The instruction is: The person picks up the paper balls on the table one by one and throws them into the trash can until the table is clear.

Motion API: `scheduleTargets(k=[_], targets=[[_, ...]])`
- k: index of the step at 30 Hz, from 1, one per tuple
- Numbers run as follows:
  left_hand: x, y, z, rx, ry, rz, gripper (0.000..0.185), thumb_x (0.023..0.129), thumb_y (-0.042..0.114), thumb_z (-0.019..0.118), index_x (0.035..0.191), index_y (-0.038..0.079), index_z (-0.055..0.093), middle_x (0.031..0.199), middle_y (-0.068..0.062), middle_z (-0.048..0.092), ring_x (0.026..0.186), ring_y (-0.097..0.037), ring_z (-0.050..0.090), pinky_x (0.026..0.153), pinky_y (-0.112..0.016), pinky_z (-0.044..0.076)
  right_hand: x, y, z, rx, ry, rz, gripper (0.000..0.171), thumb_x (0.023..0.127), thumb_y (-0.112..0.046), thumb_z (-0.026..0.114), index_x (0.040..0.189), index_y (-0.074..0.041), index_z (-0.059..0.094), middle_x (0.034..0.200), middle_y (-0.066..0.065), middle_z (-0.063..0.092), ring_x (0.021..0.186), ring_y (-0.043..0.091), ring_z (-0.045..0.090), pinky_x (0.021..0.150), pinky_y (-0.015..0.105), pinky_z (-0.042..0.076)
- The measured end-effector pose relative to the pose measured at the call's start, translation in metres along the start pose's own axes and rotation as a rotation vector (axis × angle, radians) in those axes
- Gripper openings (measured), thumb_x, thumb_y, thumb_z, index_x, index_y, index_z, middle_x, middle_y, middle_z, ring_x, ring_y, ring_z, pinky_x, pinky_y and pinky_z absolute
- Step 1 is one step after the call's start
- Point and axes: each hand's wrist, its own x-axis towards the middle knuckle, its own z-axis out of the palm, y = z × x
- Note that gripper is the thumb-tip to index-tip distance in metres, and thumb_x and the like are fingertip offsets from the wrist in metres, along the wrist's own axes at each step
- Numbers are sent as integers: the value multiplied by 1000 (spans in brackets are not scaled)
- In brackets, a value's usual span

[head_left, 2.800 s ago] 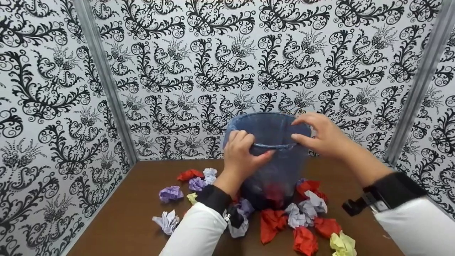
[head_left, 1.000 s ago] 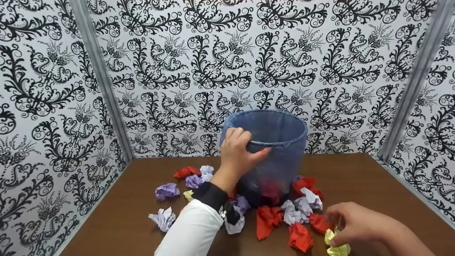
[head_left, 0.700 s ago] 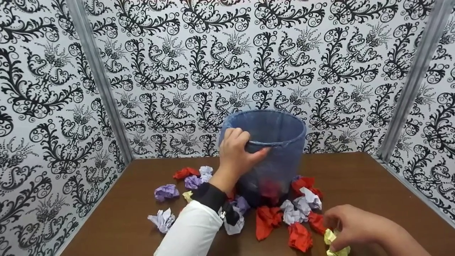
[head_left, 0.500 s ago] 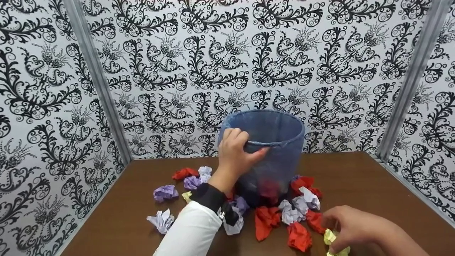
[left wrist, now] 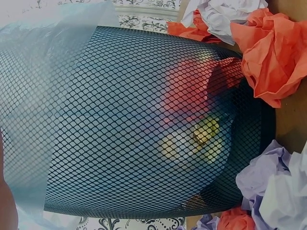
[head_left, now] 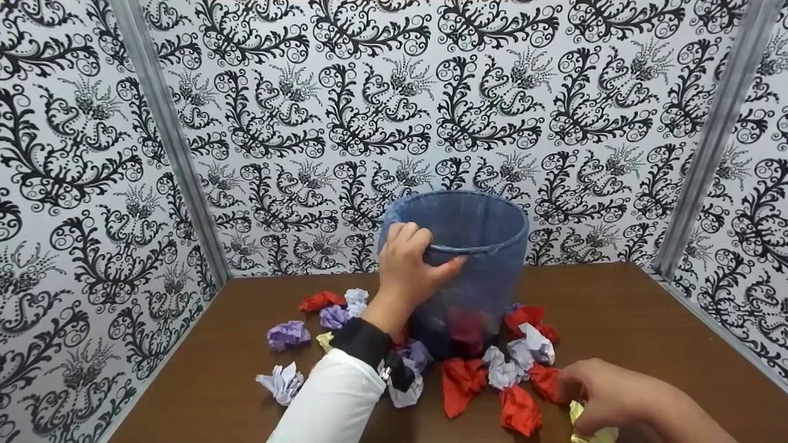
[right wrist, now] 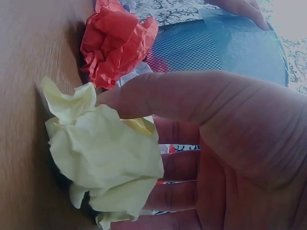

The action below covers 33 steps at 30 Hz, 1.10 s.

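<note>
A dark mesh wastebasket (left wrist: 120,124) lined with a translucent blue plastic bag (head_left: 486,264) stands upright on the table. My left hand (head_left: 406,261) grips its near-left rim, fingers over the edge and thumb along the outside. Crumpled red and yellow paper shows inside through the mesh in the left wrist view. Low at the right, my right hand (head_left: 615,394) holds a crumpled yellow paper ball (right wrist: 105,158) between thumb and curled fingers, close to the table top. Right beside those fingers lies a crumpled red paper ball (head_left: 545,381).
Several crumpled papers lie around the basket's base: red ones (head_left: 462,384), white ones (head_left: 535,344) and purple ones (head_left: 288,335). A white paper ball (head_left: 282,383) lies at the left on the brown table (head_left: 203,369). Patterned wall panels (head_left: 369,123) enclose the back and sides.
My right hand has left the basket's rim and come down to the yellow paper ball, which has just shifted slightly. The left hand keeps its hold on the rim.
</note>
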Motion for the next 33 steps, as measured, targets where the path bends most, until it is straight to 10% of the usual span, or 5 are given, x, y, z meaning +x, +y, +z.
scheduleTargets(k=[33], targets=[[0,0,0,10,-19,-7,59,72,73,64,69,18,42,76,4,41,86,-15,44,64,-30,40,-8,-3,-9,-162,161,-174,25,57,0,68,68,-22,66,65,-16,53,56,-4,43,45,20,38]])
